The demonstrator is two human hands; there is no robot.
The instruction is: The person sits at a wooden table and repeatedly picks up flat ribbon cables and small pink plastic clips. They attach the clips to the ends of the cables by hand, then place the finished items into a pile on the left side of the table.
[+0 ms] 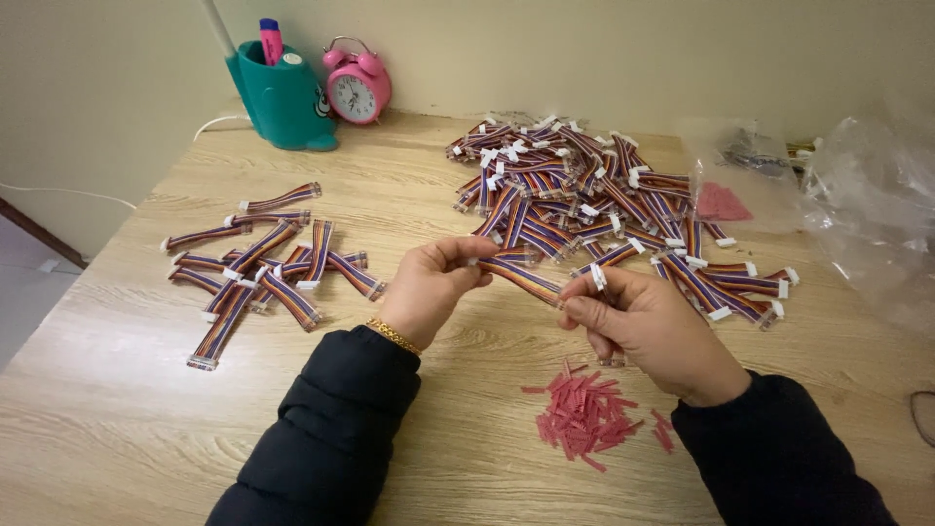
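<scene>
A: Table first, since it is carrying everything: pale wood, and beyond the fingertips a big heap of rainbow ribbon cables is sprawling across it.

B: And out past the left knuckles a smaller pile of ribbon cables is lying loosely spread. What are the hands doing?

A: They are sharing one ribbon cable. The left hand is pinching one end narrowly between thumb and fingers; the right hand is closing its thumb and forefinger on the other end, at the white connector.

B: Below the right palm, red slips are lying scattered, small and light.

A: That is my worry. A sleeve is passing close to them, so a brush could probably scatter them off the edge.

B: Also, the cable is stretching taut between both pinches. Pulling harder might work wires loose from the connector, I think.
</scene>
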